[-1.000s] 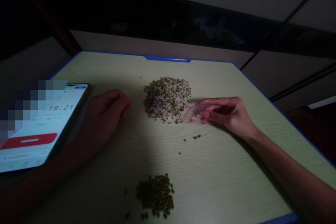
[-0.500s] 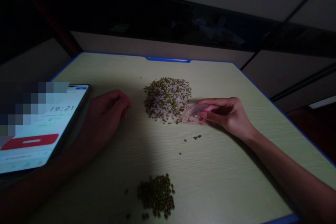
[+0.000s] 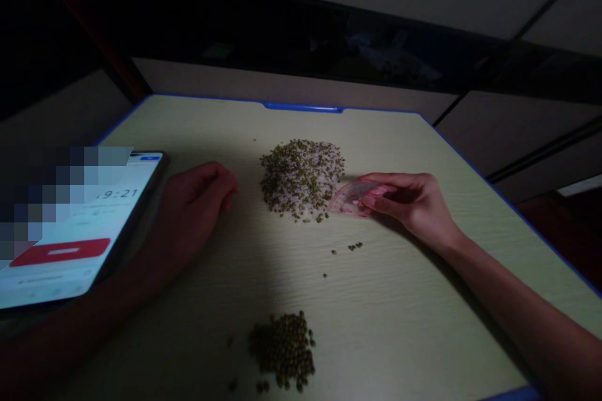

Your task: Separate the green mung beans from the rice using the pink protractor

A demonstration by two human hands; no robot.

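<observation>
our right hand (image 3: 364,200) pinches a clear pink protractor (image 3: 347,198) between thumb and fingers, its edge at the right side of a pile of green beans mixed with white grains (image 3: 301,177) on the tabletop (image 3: 188,131); our left hand (image 3: 200,200), apart from the right, curls loosely between that pile and a lit phone (image 3: 61,250); nearer us sits a darker bean pile (image 3: 285,348)

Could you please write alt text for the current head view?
A right hand holds a clear pink protractor at a pile of green beans mixed with white grains; the empty left hand rests beside a lit phone.
</observation>
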